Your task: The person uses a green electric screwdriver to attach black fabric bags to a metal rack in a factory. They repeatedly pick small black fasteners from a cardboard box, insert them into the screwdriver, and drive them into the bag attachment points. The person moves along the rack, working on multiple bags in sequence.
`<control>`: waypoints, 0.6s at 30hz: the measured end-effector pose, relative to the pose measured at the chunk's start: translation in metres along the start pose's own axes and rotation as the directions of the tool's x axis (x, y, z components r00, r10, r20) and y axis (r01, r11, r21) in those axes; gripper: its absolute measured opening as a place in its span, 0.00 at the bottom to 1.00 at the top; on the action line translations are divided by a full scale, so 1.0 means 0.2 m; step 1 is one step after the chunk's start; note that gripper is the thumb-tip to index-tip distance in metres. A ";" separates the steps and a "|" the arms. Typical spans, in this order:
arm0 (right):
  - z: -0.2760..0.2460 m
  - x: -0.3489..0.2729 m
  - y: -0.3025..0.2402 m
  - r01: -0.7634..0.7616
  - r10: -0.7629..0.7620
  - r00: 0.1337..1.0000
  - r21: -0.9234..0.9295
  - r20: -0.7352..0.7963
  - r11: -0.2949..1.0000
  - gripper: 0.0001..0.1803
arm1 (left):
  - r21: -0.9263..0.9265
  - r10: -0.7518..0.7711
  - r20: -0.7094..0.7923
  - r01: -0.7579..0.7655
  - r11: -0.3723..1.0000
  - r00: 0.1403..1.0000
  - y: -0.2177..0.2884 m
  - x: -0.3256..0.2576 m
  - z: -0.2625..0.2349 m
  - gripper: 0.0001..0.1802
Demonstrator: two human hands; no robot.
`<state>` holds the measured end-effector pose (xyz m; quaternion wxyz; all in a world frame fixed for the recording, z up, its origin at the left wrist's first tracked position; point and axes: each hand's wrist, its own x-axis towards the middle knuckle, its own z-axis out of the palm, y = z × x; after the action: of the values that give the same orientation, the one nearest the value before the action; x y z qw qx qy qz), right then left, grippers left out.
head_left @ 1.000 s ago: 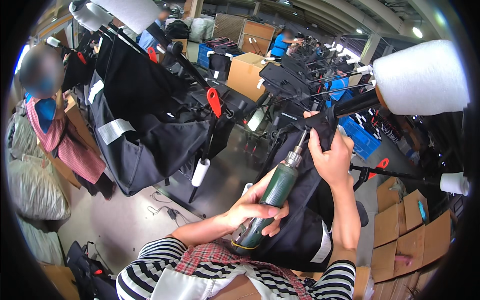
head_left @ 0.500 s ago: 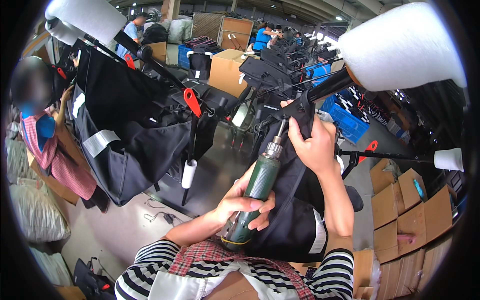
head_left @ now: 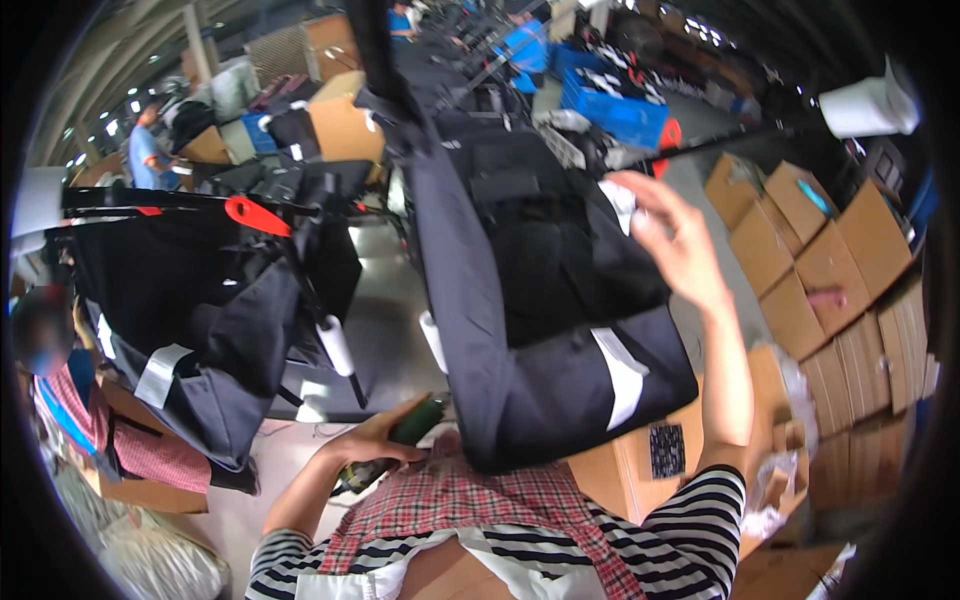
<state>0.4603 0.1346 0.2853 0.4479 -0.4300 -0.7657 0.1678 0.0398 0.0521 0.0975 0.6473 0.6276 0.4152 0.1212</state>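
My left hand [head_left: 385,440] is low, near my apron, with its fingers wrapped round a green electric screwdriver [head_left: 420,420]. In front of me hangs a black fabric seat [head_left: 545,260], like a stroller's, with a white label [head_left: 622,380] on its lower part. A wide black strip [head_left: 460,250] runs up its left side to a dark tube. My right hand [head_left: 680,245] is raised at the seat's right edge, fingers apart, beside a small white patch [head_left: 618,205]. Whether the fingers touch that patch is blurred.
Another black fabric seat on a frame [head_left: 190,310] with a red lever [head_left: 256,215] stands left. A person in a checked garment [head_left: 150,450] is beside it. Open cardboard boxes [head_left: 830,260] stand right; a blue crate [head_left: 615,110] lies beyond. A foam-wrapped tube [head_left: 865,108] juts in at upper right.
My left hand has drawn the screwdriver down and left, away from the tube joint. My right hand has let go of the joint and moved right. The view has shifted, and the seat appears turned.
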 end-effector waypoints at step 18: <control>0.27 -0.83 0.78 -0.476 0.478 0.876 0.284 0.065 0.832 0.14 | -0.222 0.402 0.163 -0.364 0.905 0.901 1.18 0.37 0.16 0.64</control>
<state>0.5326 0.0979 0.0654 0.4536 -0.5370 -0.5992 0.3833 0.1945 0.1220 0.2805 0.7057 0.6429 0.2010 0.2195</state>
